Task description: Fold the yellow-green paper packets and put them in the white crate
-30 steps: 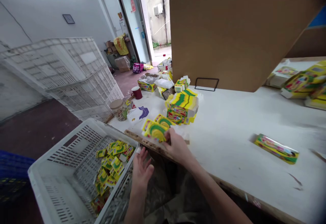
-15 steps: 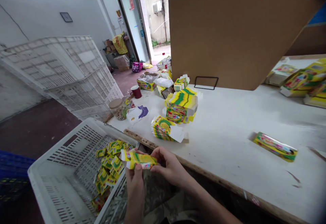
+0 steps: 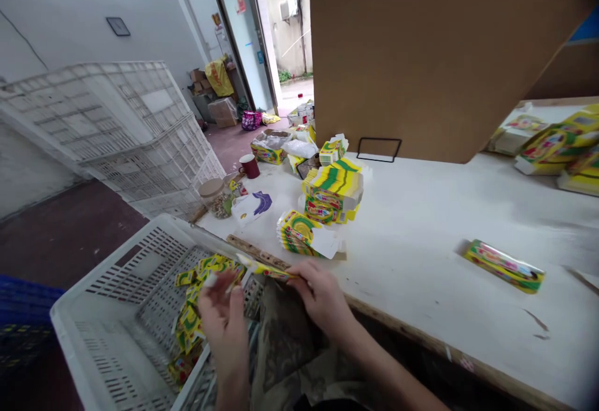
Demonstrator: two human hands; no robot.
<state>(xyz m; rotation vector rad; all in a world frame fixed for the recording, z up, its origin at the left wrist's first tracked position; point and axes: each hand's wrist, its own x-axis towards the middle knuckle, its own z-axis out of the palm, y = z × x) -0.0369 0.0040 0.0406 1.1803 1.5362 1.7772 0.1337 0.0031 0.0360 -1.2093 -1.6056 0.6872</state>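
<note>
My right hand [image 3: 322,295] pinches one end of a yellow-and-green printed carton [image 3: 266,270], seen nearly edge-on above the table's front edge, with its white flaps pointing left. My left hand [image 3: 222,314] is off the carton, over the near rim of a white plastic crate [image 3: 115,267]. Its fingers are apart and slightly curled, smeared a little by motion, and nothing shows clearly in them. Small yellow-and-green packs [image 3: 191,317] lie heaped in the crate, partly behind the left hand. A fanned row of flattened cartons [image 3: 299,231] rests on the table beyond my hands.
More stacked cartons [image 3: 332,189] stand behind the row. A single closed carton [image 3: 505,265] lies at right on the white table [image 3: 412,224]. At the left end are a red mug [image 3: 249,166] and a lidded jar [image 3: 215,198]. A large cardboard sheet [image 3: 397,62] rises behind.
My left hand has let go of the carton and moved left toward the crate. The carton, still in my right hand, has tipped edge-on and risen slightly.
</note>
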